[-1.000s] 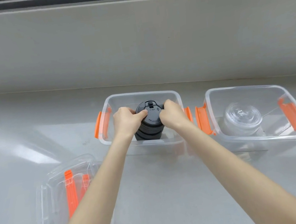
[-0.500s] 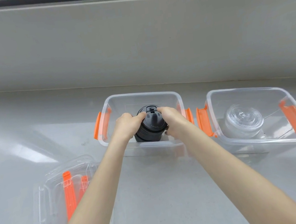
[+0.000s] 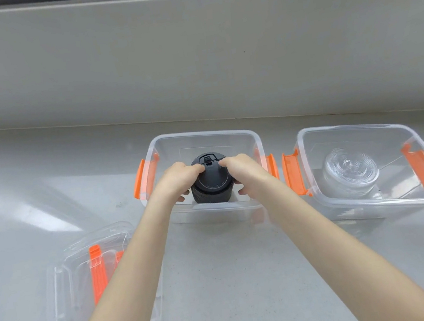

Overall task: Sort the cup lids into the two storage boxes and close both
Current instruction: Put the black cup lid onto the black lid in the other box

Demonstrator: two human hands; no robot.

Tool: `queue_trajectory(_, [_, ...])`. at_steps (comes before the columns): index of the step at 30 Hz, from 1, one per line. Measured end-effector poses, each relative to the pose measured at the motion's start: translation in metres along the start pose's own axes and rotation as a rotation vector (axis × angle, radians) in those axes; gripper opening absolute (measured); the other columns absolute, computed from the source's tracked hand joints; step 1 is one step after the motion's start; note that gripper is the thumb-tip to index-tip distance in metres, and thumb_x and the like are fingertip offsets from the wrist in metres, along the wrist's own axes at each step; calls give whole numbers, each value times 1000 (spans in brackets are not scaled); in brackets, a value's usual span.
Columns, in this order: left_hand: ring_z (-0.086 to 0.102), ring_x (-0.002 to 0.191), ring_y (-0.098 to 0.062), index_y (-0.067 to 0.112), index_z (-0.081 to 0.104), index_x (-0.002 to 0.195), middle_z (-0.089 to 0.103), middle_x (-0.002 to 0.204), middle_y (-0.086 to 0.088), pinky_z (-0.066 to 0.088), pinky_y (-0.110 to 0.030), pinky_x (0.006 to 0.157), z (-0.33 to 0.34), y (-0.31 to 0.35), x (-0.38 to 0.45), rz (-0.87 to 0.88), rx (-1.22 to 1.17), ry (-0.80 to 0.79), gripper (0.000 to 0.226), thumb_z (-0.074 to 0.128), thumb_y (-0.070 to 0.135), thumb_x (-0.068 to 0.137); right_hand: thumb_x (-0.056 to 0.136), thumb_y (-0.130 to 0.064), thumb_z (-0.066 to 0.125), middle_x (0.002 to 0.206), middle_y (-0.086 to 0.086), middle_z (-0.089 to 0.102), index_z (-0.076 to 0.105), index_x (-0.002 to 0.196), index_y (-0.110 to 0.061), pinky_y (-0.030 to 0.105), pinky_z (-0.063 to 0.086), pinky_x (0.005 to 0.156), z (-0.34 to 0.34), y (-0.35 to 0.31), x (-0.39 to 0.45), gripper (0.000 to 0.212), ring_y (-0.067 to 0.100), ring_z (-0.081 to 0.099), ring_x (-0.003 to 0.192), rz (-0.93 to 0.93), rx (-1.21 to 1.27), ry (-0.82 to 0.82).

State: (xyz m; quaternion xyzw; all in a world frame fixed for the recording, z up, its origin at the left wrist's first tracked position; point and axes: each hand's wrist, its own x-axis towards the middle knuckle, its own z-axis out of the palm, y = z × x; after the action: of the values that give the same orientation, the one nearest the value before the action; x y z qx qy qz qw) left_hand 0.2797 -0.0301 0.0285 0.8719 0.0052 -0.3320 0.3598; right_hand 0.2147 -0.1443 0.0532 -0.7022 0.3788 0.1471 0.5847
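Since earlier, black lid stack (image 3: 210, 181) lower in left box (image 3: 203, 137); we keep left hand (image 3: 178, 183), right hand (image 3: 245, 173) in closed grip on it, steadying stack. Clear lids (image 3: 349, 168) wait in right box (image 3: 365, 126).

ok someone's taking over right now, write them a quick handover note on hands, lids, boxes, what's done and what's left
Left hand and right hand: both gripping the stack of black lids inside the left box.
Stack of clear lids sits in the right box.
Both boxes are open, orange latches down; the box covers lie at front left on the counter.
Done: no loose lids in view.
Left: release the black stack, fit a cover on each box, snap the latches.
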Motion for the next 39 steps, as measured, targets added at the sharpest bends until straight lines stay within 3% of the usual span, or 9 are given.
queue_trajectory(3, [58, 99, -28, 5, 54, 115, 60, 115, -11, 47, -36, 83, 1, -3, 2, -3, 7, -19, 46, 46, 40, 86, 93, -18, 43, 67, 2, 39, 43, 97, -8, 35, 38, 78, 0, -1, -1, 10, 15, 38, 61, 22, -5, 10])
queue_trajectory(5, [58, 101, -28, 5, 54, 116, 59, 115, -11, 48, -37, 84, 1, -4, 2, 2, 8, -27, 48, 45, 42, 87, 93, -16, 43, 68, 2, 39, 42, 97, -9, 40, 43, 90, 0, 0, 0, 9, 19, 42, 70, 36, 3, 12])
queue_trajectory(12, [59, 90, -29, 6, 53, 118, 58, 107, -10, 49, -36, 82, 1, 0, 2, -15, -43, -70, 47, 43, 42, 88, 94, -24, 42, 82, 3, 51, 49, 123, -8, 41, 41, 98, 5, 0, 1, 34, 18, 46, 72, 69, 73, -15])
queue_trajectory(15, [60, 89, -29, 7, 53, 117, 58, 105, -7, 47, -35, 82, 0, 3, 3, -3, -20, -38, 49, 41, 45, 88, 95, -25, 39, 99, 6, 48, 47, 125, -7, 34, 38, 84, 3, -2, -1, 35, 22, 43, 88, 24, 21, -25])
queue_trajectory(23, [62, 96, -32, 8, 52, 120, 57, 111, -7, 46, -36, 80, -1, 5, 3, -4, 52, -20, 54, 37, 50, 89, 96, -22, 37, 65, -2, 35, 41, 97, -11, 24, 23, 50, 1, -5, -2, 12, 10, 30, 56, -4, -12, 7])
queue_trajectory(29, [60, 103, -32, 12, 49, 125, 57, 119, -10, 46, -38, 86, -1, 3, 1, -27, 62, -50, 57, 35, 52, 88, 96, -23, 36, 79, 0, 45, 47, 120, -8, 33, 41, 85, 4, -2, 1, 29, 18, 41, 77, -14, 33, 1])
queue_trajectory(34, [57, 101, -30, 10, 49, 124, 55, 113, -7, 45, -38, 88, -1, 7, -4, -5, 60, -1, 60, 35, 55, 87, 96, -27, 36, 120, 14, 53, 39, 132, -3, 26, 33, 76, -2, -3, -5, 43, 22, 51, 97, -101, -10, 5])
queue_trajectory(37, [53, 111, -31, 7, 49, 125, 54, 123, -10, 41, -35, 85, 2, 12, -12, 15, 108, 47, 59, 36, 52, 88, 96, -29, 36, 148, 6, 36, 29, 142, -8, 30, 31, 101, -12, -3, -7, 51, 23, 36, 133, -209, -5, 53])
queue_trajectory(39, [51, 112, -32, 3, 49, 121, 54, 126, -15, 36, -33, 80, 5, 17, -21, 41, 161, 107, 56, 37, 48, 89, 96, -26, 39, 148, 4, 37, 34, 141, -11, 34, 28, 111, -25, 0, -14, 47, 21, 34, 137, -288, 64, 72])
